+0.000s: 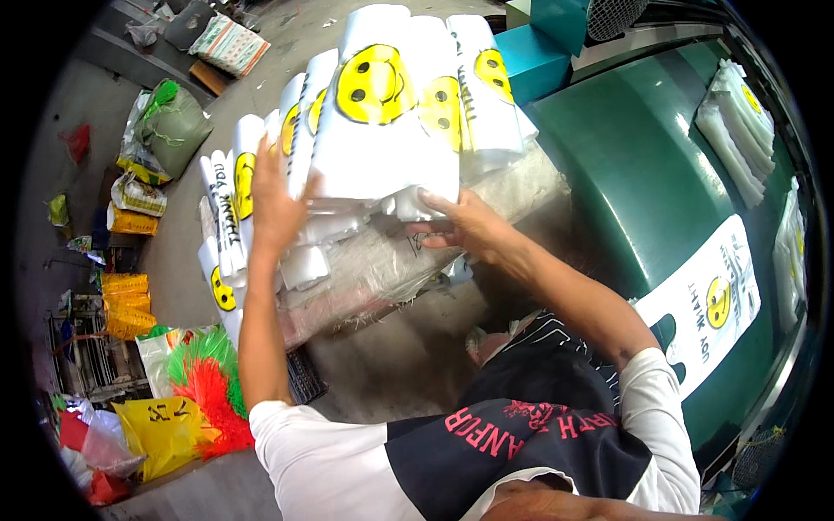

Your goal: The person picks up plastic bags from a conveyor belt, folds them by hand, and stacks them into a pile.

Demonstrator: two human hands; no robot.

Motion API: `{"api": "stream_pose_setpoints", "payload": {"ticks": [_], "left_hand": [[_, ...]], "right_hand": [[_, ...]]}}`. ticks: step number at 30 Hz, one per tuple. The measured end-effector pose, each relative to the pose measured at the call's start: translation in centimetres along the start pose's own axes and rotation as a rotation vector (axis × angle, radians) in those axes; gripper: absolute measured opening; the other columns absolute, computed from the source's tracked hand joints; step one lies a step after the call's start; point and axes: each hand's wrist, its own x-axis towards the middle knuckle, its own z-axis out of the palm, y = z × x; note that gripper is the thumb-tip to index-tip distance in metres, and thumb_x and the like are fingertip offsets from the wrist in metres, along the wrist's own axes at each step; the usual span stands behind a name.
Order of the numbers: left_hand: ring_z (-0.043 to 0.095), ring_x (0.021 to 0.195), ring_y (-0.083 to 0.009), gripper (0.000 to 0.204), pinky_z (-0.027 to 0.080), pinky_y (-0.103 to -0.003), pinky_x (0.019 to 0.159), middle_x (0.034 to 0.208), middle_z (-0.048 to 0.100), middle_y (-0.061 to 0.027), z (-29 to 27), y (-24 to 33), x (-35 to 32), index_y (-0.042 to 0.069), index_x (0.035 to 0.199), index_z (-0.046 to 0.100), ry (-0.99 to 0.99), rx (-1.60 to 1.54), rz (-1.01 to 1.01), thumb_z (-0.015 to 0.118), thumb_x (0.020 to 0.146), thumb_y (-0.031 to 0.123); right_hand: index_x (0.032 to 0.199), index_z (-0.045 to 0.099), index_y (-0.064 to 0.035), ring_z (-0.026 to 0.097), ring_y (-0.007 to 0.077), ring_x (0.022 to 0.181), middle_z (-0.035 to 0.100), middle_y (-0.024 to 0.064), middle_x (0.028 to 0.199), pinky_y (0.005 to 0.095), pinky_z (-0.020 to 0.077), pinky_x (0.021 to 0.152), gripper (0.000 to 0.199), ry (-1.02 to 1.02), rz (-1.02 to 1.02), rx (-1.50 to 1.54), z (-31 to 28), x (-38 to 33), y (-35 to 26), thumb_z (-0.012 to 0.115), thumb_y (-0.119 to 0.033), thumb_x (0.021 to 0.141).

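A stack of white plastic bags (382, 165) printed with yellow smiley faces lies in front of me, on top of a bulky wrapped bale (512, 187). My left hand (282, 204), slightly blurred, lies against the left part of the stack with its fingers stretched out. At the stack's near edge, my right hand (473, 226) has its thumb touching the plastic and its other fingers lower down, apart from the thumb. More rolled or folded smiley bags (228, 204) overlap to the left and under the top ones.
A dark green surface (625, 165) on the right carries a single flat smiley bag (717, 300) and small bag bundles (738, 126). Teal boxes (530, 61) stand behind. Filled sacks (174, 130), red and green stringy bundles (213, 391) and a yellow bag (165, 434) lie on the left.
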Motion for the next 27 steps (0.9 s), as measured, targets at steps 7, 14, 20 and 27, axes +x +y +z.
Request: {"api": "stream_pose_setpoints", "payload": {"ticks": [7, 14, 20, 27], "left_hand": [[0.04, 0.123, -0.0427, 0.083, 0.045, -0.048, 0.092, 0.14, 0.034, -0.0214, 5.7, 9.9, 2.2, 0.022, 0.138, 0.04, 0.115, 0.167, 0.166, 0.068, 0.068, 0.057], [0.047, 0.113, -0.0504, 0.086, 0.055, -0.045, 0.063, 0.129, 0.041, -0.0332, 10.9, 13.6, 8.0, 0.014, 0.136, 0.041, 0.129, 0.344, 0.069, 0.061, 0.07, 0.065], [0.037, 0.129, -0.0348, 0.092, 0.035, -0.05, 0.1, 0.14, 0.036, -0.0217, 6.4, 12.8, 10.9, 0.016, 0.138, 0.04, -0.331, 0.207, -0.15, 0.047, 0.071, 0.078], [0.031, 0.132, -0.0324, 0.071, 0.02, -0.049, 0.108, 0.139, 0.041, -0.0155, 13.2, 4.3, 19.2, 0.014, 0.132, 0.049, -0.231, 0.164, 0.017, 0.051, 0.08, 0.062]], "right_hand": [[0.103, 0.056, 0.001, 0.063, 0.0134, 0.062, 0.065, 0.009, 0.083, 0.0237, 0.0529, 0.05, 0.031, 0.087, -0.074, -0.258, -3.2, 1.4, -4.9, 0.061, -0.026, 0.088], [0.087, 0.061, -0.0002, 0.059, 0.0114, 0.052, 0.063, 0.0061, 0.068, 0.0244, 0.0519, 0.049, 0.034, 0.163, -0.101, -0.448, -9.2, 4.1, -9.9, 0.062, -0.034, 0.084], [0.104, 0.062, 0.0008, 0.06, 0.0103, 0.073, 0.067, 0.0072, 0.088, 0.0249, 0.0474, 0.061, 0.04, 0.022, -0.2, -0.632, -10.4, -1.7, -6.8, 0.059, -0.036, 0.089], [0.114, 0.057, -0.0001, 0.062, 0.0125, 0.081, 0.067, 0.0092, 0.094, 0.0246, 0.0495, 0.072, 0.031, 0.166, -0.194, -0.615, -16.6, -17.1, -3.1, 0.053, -0.022, 0.092]]}}
